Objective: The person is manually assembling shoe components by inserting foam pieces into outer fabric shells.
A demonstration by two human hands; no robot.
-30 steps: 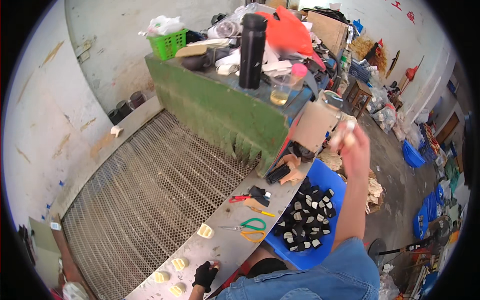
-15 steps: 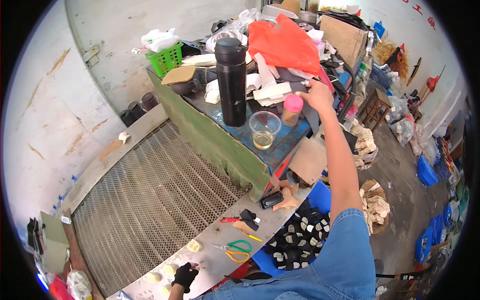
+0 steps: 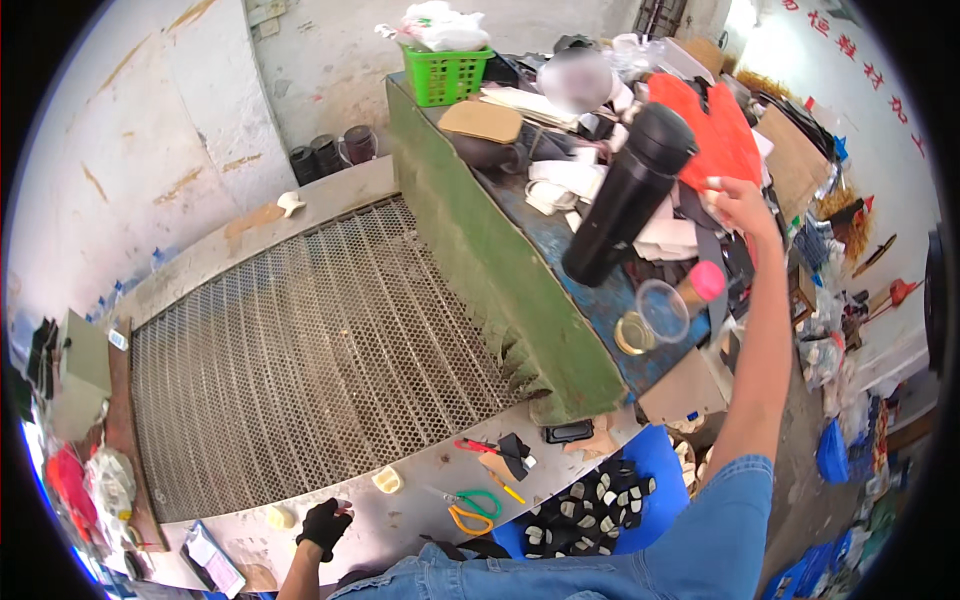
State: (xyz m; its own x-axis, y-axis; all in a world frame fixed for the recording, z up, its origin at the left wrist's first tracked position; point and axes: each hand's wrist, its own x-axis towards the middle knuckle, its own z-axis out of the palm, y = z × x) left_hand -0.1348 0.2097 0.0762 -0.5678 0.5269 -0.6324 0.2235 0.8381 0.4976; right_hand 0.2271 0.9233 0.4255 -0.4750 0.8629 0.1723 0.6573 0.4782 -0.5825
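Observation:
My right hand (image 3: 742, 210) reaches to the cluttered blue tabletop, at the lower edge of a red plastic bag (image 3: 708, 135). Its fingers are curled; what they hold, if anything, is hard to make out. Below it are a jar with a pink lid (image 3: 707, 281), a clear plastic cup (image 3: 634, 334) with pale yellow liquid, and a tall black flask (image 3: 628, 195). My left hand (image 3: 323, 528), in a black fingerless glove, is over the metal ledge with its bare fingertips slightly apart. Cream-coloured small round pieces (image 3: 388, 480) sit on the ledge beside it.
Green-handled and orange-handled scissors (image 3: 472, 510), a red-handled tool (image 3: 474, 445) and a black case (image 3: 568, 432) lie on the ledge (image 3: 425, 455). A blue bin (image 3: 655, 470) holds black-and-white pieces. Left is a mesh conveyor belt (image 3: 320, 350) beside a green panel (image 3: 490, 270); a green basket (image 3: 445, 78) stands behind.
The view has swung left, so the tabletop things sit farther right. My right hand has moved away from the pink-lidded jar, toward the red bag. My left hand has shifted over the cream pieces.

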